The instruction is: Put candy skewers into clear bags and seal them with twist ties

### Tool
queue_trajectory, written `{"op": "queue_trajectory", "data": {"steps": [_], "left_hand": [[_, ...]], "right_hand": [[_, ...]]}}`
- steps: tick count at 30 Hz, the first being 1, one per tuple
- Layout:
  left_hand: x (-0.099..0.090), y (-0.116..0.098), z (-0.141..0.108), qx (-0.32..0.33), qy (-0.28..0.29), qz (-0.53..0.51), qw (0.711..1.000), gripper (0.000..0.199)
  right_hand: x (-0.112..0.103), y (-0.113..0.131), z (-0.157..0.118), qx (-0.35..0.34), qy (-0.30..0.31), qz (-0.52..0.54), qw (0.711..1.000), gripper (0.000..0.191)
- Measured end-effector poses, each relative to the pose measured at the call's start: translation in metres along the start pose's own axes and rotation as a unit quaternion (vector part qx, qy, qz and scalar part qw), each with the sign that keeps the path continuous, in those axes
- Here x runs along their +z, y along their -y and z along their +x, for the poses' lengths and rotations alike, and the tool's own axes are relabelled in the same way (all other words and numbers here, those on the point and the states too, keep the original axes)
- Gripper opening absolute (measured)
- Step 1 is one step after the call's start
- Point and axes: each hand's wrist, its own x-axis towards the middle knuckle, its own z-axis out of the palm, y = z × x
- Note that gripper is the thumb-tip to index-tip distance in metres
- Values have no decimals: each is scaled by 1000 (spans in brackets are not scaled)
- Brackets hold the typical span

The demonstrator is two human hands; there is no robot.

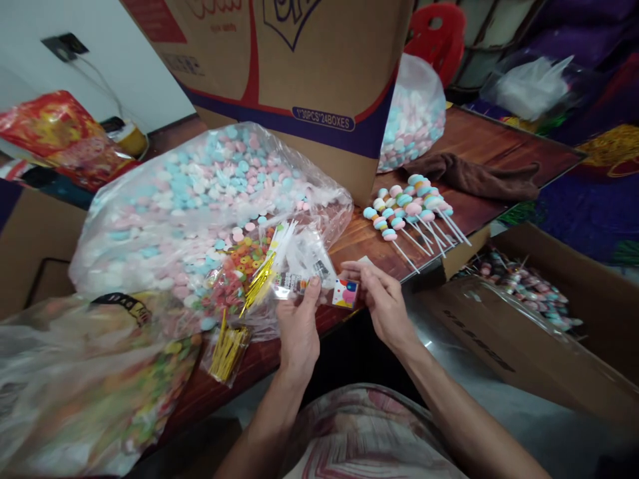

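My left hand grips a clear printed packet above the table's front edge, thumb on top. A small colourful card sticks out at the packet's right end. Beside that card is my right hand, its fingers bent close together; what they hold, if anything, is too small to tell. Behind the left hand lie white sticks and gold twist ties, next to ring-shaped candies. Candy skewers on white sticks lie in a pile at the right.
A large bag of pastel candies covers the table's left part. Behind it stands a big carton. A brown cloth lies at the right, above an open box of wrapped candies. Gold ties sit at the front edge.
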Motion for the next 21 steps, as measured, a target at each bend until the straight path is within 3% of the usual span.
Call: {"op": "queue_trajectory", "data": {"steps": [4, 10, 15, 21], "left_hand": [[-1, 5, -4, 35, 10, 56, 998, 29], [-4, 1, -17, 25, 17, 48, 998, 33], [-13, 3, -27, 55, -50, 73, 995, 31], [-18, 9, -36, 74, -118, 61, 988, 34]], "right_hand": [[8, 3, 3, 32, 57, -37, 997, 28], [13, -7, 5, 36, 50, 7, 998, 31], [12, -13, 4, 29, 56, 19, 998, 44], [15, -23, 2, 66, 69, 38, 995, 53]]}}
